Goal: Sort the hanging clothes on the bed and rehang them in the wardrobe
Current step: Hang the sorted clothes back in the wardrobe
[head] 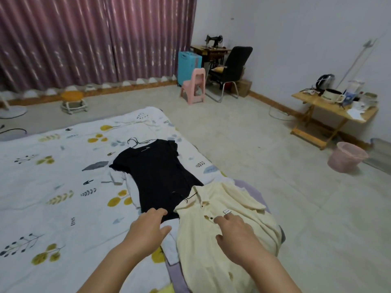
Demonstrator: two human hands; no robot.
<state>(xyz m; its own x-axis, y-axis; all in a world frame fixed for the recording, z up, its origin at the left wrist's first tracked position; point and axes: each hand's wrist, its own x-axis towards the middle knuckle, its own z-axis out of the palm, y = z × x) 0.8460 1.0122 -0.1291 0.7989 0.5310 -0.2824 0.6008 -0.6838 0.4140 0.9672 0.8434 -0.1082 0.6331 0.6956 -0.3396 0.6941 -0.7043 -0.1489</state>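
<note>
A bedroom with pink curtains [84, 43] across the far wall, a tiled floor, and in front a bed [42, 176] under a white leaf-print cover. Two garments lie on it near the right edge. The black top [156, 174] is spread flat, its hanger hook [132, 141] at the far end, so its long axis runs away from the person, neck pointing toward the curtains and hem toward the camera. The cream shirt [222, 233] lies just beside it on the right, collar overlapping the black hem, body running back toward the person, a thin hanger wire showing at its collar. The left hand [148, 227] comes in with relaxed, slightly bent fingers, its grip loose and empty, fingertips resting at the black hem. The right hand [234, 235] lies spread on the cream shirt's button placket, grip open, pinching nothing. By my reading the sorting is early: both pieces look laid out and smoothed, neither lifted, and no wardrobe is in view, so the rehanging is all left.
</note>
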